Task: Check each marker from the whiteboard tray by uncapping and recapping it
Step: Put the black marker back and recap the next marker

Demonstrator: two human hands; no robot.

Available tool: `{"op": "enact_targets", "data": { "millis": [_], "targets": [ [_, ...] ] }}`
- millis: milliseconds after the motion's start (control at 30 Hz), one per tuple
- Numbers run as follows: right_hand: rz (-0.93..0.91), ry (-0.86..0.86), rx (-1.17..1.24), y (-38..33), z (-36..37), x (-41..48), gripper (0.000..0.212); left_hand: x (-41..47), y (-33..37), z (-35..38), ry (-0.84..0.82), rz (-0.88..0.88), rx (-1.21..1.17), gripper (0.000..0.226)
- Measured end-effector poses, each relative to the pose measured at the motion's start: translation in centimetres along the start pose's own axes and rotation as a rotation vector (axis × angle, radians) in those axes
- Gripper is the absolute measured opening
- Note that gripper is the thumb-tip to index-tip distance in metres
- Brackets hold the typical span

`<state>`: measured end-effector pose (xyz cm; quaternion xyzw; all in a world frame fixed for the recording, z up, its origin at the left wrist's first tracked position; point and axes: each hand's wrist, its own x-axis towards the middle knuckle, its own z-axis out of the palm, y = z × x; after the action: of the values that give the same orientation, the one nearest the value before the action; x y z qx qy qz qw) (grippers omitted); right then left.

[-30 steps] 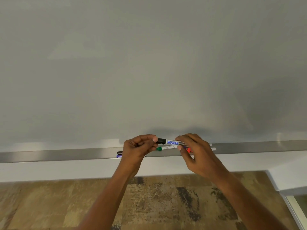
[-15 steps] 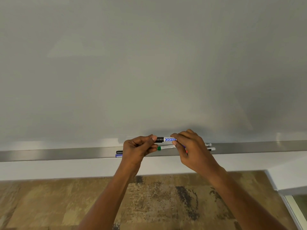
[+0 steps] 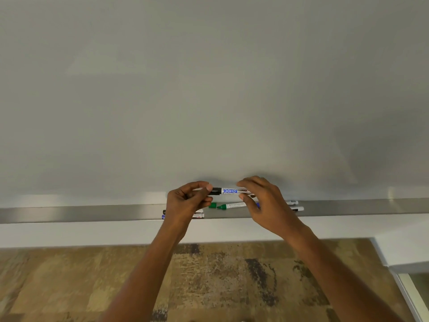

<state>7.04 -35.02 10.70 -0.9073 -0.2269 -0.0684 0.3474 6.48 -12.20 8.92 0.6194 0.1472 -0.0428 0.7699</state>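
A black-capped white marker with a blue label is held level just above the metal whiteboard tray. My left hand pinches its black cap end. My right hand grips the barrel's other end between thumb and fingers. On the tray below lies an uncapped green marker with its loose green cap beside the tip. Two markers lie partly hidden behind my left hand, and two more stick out to the right of my right hand.
The grey whiteboard fills the upper view. A white wall strip runs under the tray, with brown patterned carpet below. A white ledge and frame stand at the lower right.
Both hands have lifted the black marker slightly higher above the tray. My right hand has loosened and spread along the barrel, uncovering the green marker and its loose cap beneath.
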Motion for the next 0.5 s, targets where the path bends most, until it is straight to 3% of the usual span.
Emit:
{"op": "enact_targets", "data": {
  "millis": [67,233,500],
  "targets": [
    [0.010,0.003,-0.024,0.9,0.9,-0.4,0.020,0.3,-0.9,-0.2,-0.003,0.005,0.115,0.011],
    [0.079,-0.047,-0.084,3.6,4.4,-1.7,0.020,1.9,-4.3,-1.5,-0.016,0.179,0.673,0.012],
    [0.201,-0.091,-0.209,6.4,9.1,-2.7,0.021,3.8,-9.6,-1.3,-0.198,0.305,1.166,0.023]
  ]
}}
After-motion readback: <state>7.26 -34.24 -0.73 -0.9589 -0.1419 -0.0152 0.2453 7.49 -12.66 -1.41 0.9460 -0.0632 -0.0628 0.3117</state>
